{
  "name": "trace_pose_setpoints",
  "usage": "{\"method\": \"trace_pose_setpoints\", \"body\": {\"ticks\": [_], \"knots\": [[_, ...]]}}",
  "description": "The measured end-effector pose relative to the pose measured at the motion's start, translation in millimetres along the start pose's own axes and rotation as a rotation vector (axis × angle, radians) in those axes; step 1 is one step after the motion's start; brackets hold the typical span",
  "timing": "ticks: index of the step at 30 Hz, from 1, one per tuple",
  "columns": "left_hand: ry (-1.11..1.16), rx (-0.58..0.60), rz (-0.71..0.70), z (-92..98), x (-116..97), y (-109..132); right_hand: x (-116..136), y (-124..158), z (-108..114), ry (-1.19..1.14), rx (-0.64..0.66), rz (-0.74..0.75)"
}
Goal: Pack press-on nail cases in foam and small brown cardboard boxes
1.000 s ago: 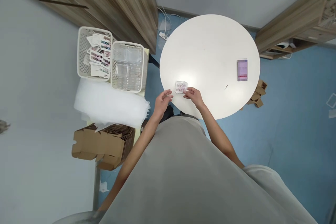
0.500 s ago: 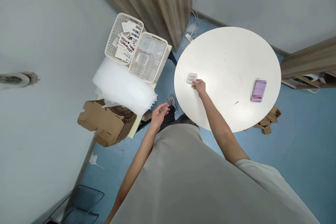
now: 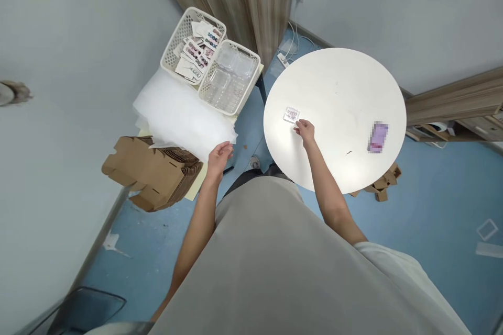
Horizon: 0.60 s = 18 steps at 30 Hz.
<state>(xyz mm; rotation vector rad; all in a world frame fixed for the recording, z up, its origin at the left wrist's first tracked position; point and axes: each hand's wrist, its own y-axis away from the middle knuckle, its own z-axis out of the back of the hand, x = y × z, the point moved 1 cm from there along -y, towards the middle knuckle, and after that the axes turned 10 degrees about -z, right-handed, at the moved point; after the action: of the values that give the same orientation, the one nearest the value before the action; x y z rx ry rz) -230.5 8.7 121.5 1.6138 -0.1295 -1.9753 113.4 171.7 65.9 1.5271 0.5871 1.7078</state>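
Observation:
A small clear plastic case (image 3: 291,114) with pink pieces inside lies on the round white table (image 3: 353,89) near its left edge. My right hand (image 3: 304,130) rests on the table just beside the case, fingers curled and touching its near corner. My left hand (image 3: 219,156) reaches out to the left, at the edge of a stack of white foam sheets (image 3: 178,118) on a side table, with its fingers apart and nothing in them. Flattened cardboard boxes (image 3: 151,170) lie just left of that hand.
Two white baskets stand behind the foam: one (image 3: 193,44) holds printed cards, the other (image 3: 230,77) clear plastic cases. A purple item (image 3: 378,136) lies on the table's right side. Wooden cabinets (image 3: 251,0) stand behind, cardboard scraps (image 3: 381,183) on the blue floor.
My left hand has left the case and swung left to the foam sheets. My right hand stays by the case. My head has turned left.

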Motion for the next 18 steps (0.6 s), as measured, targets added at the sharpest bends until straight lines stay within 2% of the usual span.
{"method": "trace_pose_setpoints", "body": {"ticks": [4,8,12,18], "knots": [[-0.424,-0.019,-0.057,29.7,17,-22,-3,47,1,0.044,0.091,0.085],[-0.757,0.101,-0.126,40.0,36,-33,-15,98,-10,0.083,0.177,0.132],[-0.851,0.198,-0.169,38.5,45,-50,-29,141,-24,0.122,0.233,0.153],[-0.892,0.266,-0.169,41.0,44,-81,-44,180,-49,0.107,0.194,0.153]]}}
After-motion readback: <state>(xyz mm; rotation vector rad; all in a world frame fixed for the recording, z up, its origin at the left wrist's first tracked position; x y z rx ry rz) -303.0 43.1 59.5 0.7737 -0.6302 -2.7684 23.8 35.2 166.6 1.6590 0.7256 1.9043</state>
